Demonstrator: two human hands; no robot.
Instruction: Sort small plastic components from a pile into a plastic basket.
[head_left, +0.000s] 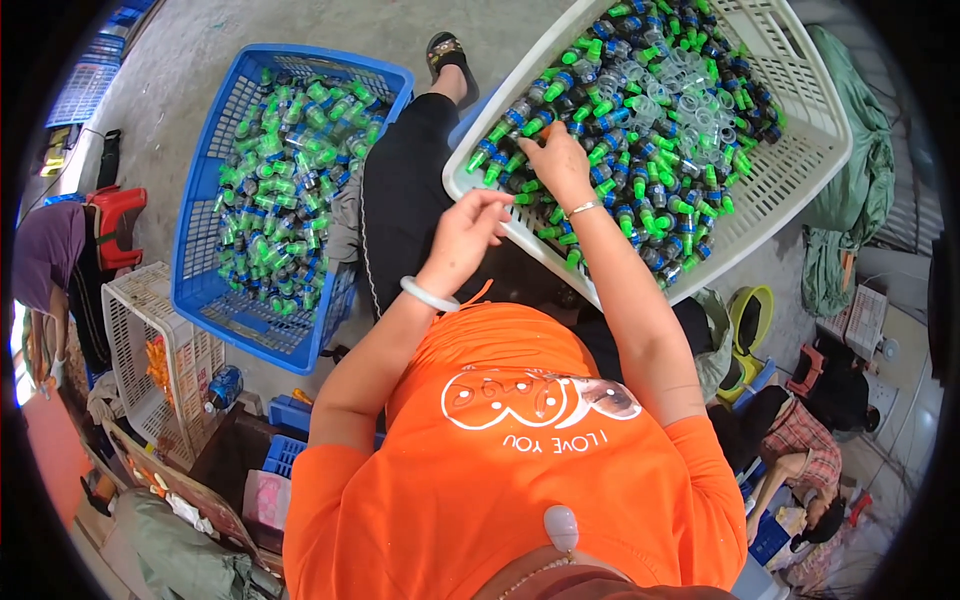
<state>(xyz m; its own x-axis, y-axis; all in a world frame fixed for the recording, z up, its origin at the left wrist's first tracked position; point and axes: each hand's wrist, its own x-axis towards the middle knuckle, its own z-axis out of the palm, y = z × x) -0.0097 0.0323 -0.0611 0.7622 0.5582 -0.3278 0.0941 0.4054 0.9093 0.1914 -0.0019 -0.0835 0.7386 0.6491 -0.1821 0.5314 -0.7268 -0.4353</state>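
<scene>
My right hand (557, 163) reaches over the near left part of a white plastic basket (800, 165), its fingers bent down among small green-tipped plastic pieces (655, 185). These have dark or clear bodies and blue rings; whatever its fingertips grip is hidden. Just outside the basket's near rim is my left hand (462, 235), fingers curled together; anything in them is too small to make out. On top of the heap lie loose clear plastic cups or rings (690, 105). To the left, a blue basket (190, 225) holds similar green-tipped pieces with clearer bodies (290, 190).
An empty-handed co-worker cannot be confirmed, but a person in plaid (805, 445) bends at the right. Another in purple (50, 250) leans at far left beside a red chair (120, 225). A white crate (150, 330) stands left; green sheeting (850, 150) hangs beyond the white basket.
</scene>
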